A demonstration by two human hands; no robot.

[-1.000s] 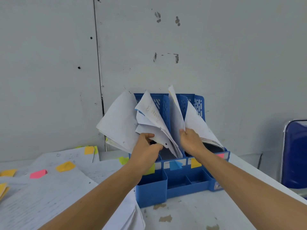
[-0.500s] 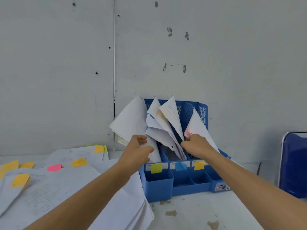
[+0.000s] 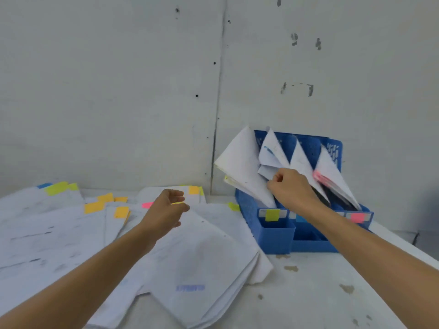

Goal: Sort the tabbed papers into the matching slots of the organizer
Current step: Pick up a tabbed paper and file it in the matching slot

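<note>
Loose tabbed papers (image 3: 71,233) spread over table (image 3: 308,293), left side; too overlapped to count. Left hand (image 3: 166,210) above them, fingers loosely curled, gripping nothing. Blue organizer (image 3: 275,238) at right: four standing sheaves (image 3: 242,162), three slot labels (image 3: 272,214) visible. Right hand (image 3: 292,188) fingers curled, pinching second sheaf (image 3: 270,150) from left.

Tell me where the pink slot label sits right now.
In the head view, the pink slot label is on the front strip of the blue organizer, at its right end, just right of the right forearm.
</note>
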